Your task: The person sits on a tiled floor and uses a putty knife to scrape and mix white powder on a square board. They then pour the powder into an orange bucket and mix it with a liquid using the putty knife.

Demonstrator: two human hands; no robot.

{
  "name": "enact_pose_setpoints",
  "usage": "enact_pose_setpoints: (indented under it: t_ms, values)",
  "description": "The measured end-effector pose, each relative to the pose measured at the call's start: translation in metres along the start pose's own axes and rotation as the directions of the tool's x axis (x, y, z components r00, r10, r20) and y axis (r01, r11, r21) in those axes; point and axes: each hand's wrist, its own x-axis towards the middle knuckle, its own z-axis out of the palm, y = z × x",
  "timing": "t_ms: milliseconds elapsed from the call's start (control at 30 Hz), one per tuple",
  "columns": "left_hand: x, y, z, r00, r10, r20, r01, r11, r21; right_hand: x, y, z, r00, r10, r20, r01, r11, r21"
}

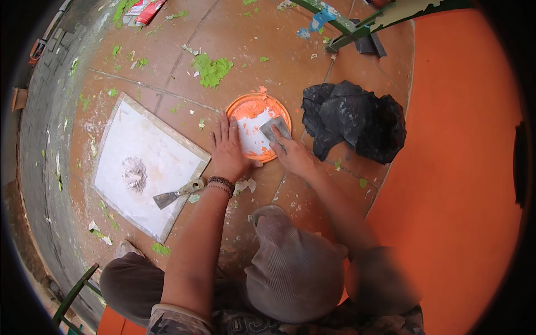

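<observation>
A round orange lid (250, 134) lies on the tiled floor, smeared with orange paste around a white middle. My left hand (229, 151) rests against its left edge with the fingers stretched out flat. In my right hand (294, 154) is a flat metal scraper blade (272, 129), pressed down on the right half of the lid. Just left of my left wrist, a putty knife (174, 195) lies across the edge of a white board (120, 151). On that board sits a small heap of pale powder (134, 174).
A crumpled black plastic bag (357, 120) lies right of the lid, near an orange wall (458, 167). Green metal legs (346, 39) stand at the far right. Green paint flakes (212, 70) and a red-and-white packet (144, 12) litter the floor. My knees are close below.
</observation>
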Motion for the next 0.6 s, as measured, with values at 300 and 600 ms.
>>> enact_pose_setpoints:
  t_ms: [300, 600]
  values:
    - [-0.001, 0.000, 0.000, 1.000, 0.010, 0.003, -0.010, 1.000, -0.010, 0.019, -0.010, -0.026, 0.986, -0.010, 0.164, 0.033, 0.990, -0.135]
    - [0.003, 0.003, 0.001, 1.000, 0.006, -0.004, -0.006, 1.000, 0.004, 0.024, -0.014, -0.051, 0.953, 0.007, 0.304, 0.054, 0.980, -0.190]
